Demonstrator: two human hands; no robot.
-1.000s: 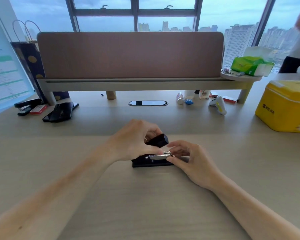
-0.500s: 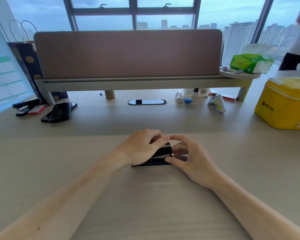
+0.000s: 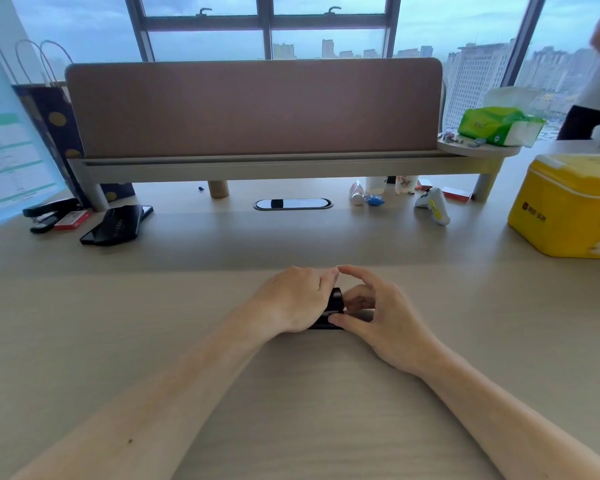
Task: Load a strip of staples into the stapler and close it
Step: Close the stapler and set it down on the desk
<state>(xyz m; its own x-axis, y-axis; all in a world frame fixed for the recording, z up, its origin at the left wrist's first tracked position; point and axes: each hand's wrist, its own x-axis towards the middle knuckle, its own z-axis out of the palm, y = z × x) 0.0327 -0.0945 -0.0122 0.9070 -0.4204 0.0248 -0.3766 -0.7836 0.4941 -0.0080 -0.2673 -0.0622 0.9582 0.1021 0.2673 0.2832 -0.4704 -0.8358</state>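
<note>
On the pale wood-grain table (image 3: 291, 393), the small black plastic stapler (image 3: 334, 306) lies mid-table, the left hand (image 3: 291, 299) pressing its top and the right hand (image 3: 378, 313) pinching its front end — a crooked strip inside could jam the lid, or fingertips get nipped.

Pale desk (image 3: 291, 393) carries stapler (image 3: 333, 308), yellow tin (image 3: 568, 209).

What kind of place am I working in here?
Most likely a high-rise office: a pale wooden desk with a brown fabric divider panel, a lit monitor screen at left, and city towers beyond the big windows.
</note>
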